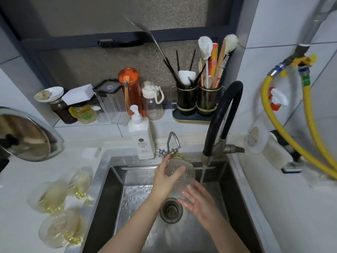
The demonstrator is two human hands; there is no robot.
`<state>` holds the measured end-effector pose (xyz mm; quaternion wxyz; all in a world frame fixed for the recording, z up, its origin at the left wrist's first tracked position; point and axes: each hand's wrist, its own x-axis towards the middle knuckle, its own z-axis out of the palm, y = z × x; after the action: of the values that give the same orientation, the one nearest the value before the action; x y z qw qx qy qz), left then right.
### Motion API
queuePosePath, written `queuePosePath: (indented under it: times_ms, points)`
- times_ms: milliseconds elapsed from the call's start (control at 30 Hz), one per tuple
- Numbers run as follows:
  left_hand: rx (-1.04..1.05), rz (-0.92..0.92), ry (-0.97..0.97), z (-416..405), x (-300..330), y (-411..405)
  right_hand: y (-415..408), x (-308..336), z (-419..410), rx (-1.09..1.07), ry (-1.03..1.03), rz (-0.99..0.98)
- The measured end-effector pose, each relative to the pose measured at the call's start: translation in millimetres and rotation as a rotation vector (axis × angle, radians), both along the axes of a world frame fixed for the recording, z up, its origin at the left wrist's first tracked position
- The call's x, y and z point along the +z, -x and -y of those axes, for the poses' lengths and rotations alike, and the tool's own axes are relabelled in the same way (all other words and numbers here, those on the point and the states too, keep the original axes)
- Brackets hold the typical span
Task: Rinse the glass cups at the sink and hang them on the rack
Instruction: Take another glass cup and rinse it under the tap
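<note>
The pot lid (21, 136) at the left is cut off by the picture's edge. The three cups (54, 196) on the counter are smeared by blur, so their rims and handles run together. The cup (179, 175) held over the sink hides part of the left hand (165, 177), and its handle barely shows. The soap bottle's (141, 137) label is too small to read. The yellow hoses (284, 132) run off the right edge.

On the ledge at the far wall stand a brown jar (62, 111), a yellow jar (84, 114), a clear lidded container (109, 101), an orange bottle (130, 88), a small clear bottle (152, 103) and a utensil holder (197, 100) full of chopsticks and brushes. A white soap dispenser (140, 136) stands nearer. A pot lid (25, 136) lies far left; a yellow hose (290, 136) curves on the right.
</note>
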<state>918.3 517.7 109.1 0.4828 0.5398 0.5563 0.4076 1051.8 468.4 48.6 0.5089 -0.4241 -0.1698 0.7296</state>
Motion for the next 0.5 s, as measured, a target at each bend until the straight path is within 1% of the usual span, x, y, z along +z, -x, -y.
queuePosePath:
  times_ms: [100,167,233,300,400,500]
  points:
    - [-0.060,0.085,0.120,3.4,-9.1,-2.9,-11.0,4.6,2.9,0.017,-0.073,0.078]
    - [-0.072,0.135,0.216,2.4,-16.8,-5.0,-19.1,10.3,4.9,-0.003,-0.064,0.135]
    - [-0.120,0.163,0.289,3.8,-18.4,-8.4,-27.5,16.7,5.5,-0.017,-0.083,0.236]
    - [-0.189,0.173,0.308,5.0,-22.0,-11.1,-38.8,21.9,4.1,-0.007,-0.143,0.323]
    - [-0.281,0.254,0.321,7.0,-26.7,-14.8,-59.2,29.5,5.3,0.064,-0.273,0.446]
    - [-0.309,0.326,0.385,8.0,-28.6,-20.5,-74.2,33.1,7.9,0.057,-0.324,0.639]
